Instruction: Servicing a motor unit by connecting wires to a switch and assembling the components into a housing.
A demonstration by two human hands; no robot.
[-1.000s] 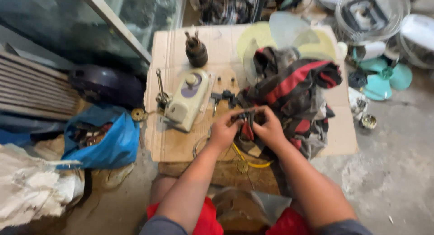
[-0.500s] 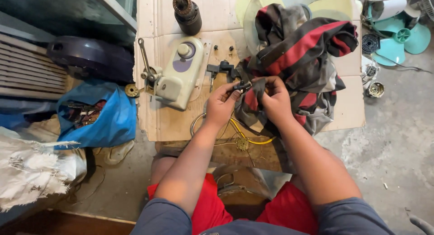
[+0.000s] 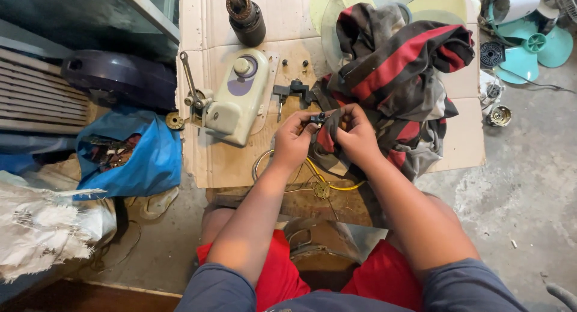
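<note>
Both hands, left (image 3: 293, 139) and right (image 3: 354, 135), pinch a small black part (image 3: 317, 118), light and stiff-looking, through soft rag (image 3: 396, 72).

Single head-worn camera, looking steeply down from above the seated person. Near edge shows the lap and forearms; the left hand (image 3: 293, 139) and right hand (image 3: 356, 133) sit mid-frame, close. The cardboard sheet (image 3: 222, 168) extends far. No second view.

Both hands meet over the cardboard-covered worktop (image 3: 228, 168): left hand (image 3: 294, 138) and right hand (image 3: 354, 135) pinch a small black part (image 3: 317, 117) wrapped in striped rag (image 3: 396, 66), cream fan housing (image 3: 237, 99) just beside.
</note>
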